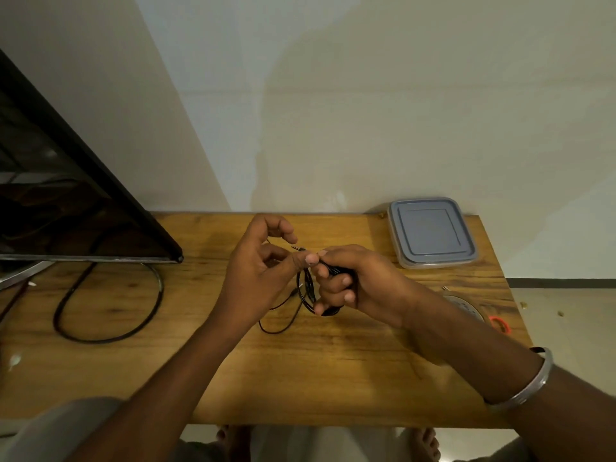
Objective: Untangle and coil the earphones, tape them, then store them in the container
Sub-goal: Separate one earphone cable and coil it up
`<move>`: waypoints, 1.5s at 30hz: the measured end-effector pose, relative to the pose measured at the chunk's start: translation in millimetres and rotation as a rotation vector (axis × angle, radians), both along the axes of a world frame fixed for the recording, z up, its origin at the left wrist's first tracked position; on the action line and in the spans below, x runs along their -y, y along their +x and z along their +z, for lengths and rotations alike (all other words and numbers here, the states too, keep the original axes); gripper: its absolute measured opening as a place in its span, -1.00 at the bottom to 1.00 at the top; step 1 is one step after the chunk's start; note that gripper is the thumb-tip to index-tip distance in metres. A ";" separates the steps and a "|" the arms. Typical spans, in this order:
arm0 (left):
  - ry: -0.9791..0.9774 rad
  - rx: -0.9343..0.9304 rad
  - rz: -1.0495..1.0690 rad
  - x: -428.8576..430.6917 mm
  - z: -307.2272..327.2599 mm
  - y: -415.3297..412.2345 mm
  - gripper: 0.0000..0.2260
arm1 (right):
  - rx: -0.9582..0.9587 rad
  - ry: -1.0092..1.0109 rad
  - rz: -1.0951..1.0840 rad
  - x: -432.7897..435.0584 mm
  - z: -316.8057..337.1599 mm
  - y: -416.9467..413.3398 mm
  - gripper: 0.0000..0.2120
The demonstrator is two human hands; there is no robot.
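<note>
Black earphones point(306, 290): light, limp, snag-prone; coil gripped in curled right hand point(360, 281), strand near plug point(299, 248) pinched by left hand point(256, 271); likely best held mid-bundle.

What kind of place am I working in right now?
Most likely a room at home: a wooden table pushed against a plain cream wall, a black flat-screen television at the left, and a grey-lidded square plastic container at the far right.
</note>
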State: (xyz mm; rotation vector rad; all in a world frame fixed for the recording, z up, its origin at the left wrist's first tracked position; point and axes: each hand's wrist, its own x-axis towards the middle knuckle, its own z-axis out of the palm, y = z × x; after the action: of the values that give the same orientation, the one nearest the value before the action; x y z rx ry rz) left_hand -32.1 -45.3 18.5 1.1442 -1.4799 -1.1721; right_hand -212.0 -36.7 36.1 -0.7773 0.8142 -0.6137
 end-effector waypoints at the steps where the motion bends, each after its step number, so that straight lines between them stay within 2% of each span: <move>1: -0.034 -0.002 0.021 -1.3 0.6 -1.1 -0.68 | 0.025 0.026 -0.008 -0.1 -0.8 0.5 -0.66; 5: -0.105 -0.021 0.061 -4.2 -1.5 -5.3 -0.82 | 0.111 0.114 -0.033 -0.2 -4.6 1.0 -0.63; 8: -0.235 0.121 0.106 -6.3 -1.2 -5.1 -0.93 | 0.137 0.149 -0.064 -1.2 -5.4 2.2 -0.62; 12: -0.343 0.267 -0.006 -3.8 -1.0 -1.7 -0.85 | 0.161 0.175 -0.104 -1.2 -2.8 3.6 -0.61; 15: -0.235 0.332 -0.177 -3.5 -0.7 1.0 -0.72 | 0.116 0.172 -0.110 1.6 0.6 0.1 -0.61; 18: -0.174 0.366 -0.232 -4.3 -4.1 2.4 -0.66 | 0.046 0.199 -0.038 3.9 2.2 -5.1 -0.63; 23: -0.316 0.509 -0.274 -5.5 -4.4 -1.5 -0.78 | -0.061 0.273 0.043 6.4 4.5 -9.8 -0.63; 28: -0.321 0.623 -0.398 -9.1 -7.3 0.7 -0.87 | -0.150 0.317 0.139 6.4 2.9 -12.4 -0.60; 30: -0.247 0.576 -0.442 -10.1 -9.7 -0.6 -0.84 | -0.192 0.321 0.154 7.2 2.4 -13.9 -0.62; 34: 0.173 0.182 -0.438 -10.5 -8.8 -9.0 -0.79 | -0.280 0.253 0.128 9.7 3.4 -17.0 -0.60; 37: 0.423 -0.035 -0.410 -8.6 -12.4 -11.2 -0.89 | -0.329 0.213 0.053 9.5 1.6 -14.0 -0.60; 38: 0.433 -0.035 -0.423 -8.5 -14.3 -10.2 -0.89 | -0.360 0.204 0.027 9.0 0.3 -12.4 -0.62; 40: 0.364 0.083 -0.451 -11.8 -20.3 -9.2 -0.86 | -0.432 0.190 -0.003 8.1 -3.9 -10.4 -0.67; 43: 0.165 0.304 -0.351 -17.3 -31.3 -13.9 -0.78 | -0.513 0.159 0.025 6.8 -10.4 -10.4 -0.73; 45: 0.129 0.322 -0.288 -19.3 -36.4 -18.3 -0.82 | -0.556 0.134 0.040 5.4 -15.1 -10.6 -0.74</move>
State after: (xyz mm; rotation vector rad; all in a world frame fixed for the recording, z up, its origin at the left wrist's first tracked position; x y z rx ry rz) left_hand -50.4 -26.0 -17.9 1.2823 -1.8853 -1.3394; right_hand -222.6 -42.1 21.0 -0.8498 1.3300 -0.2995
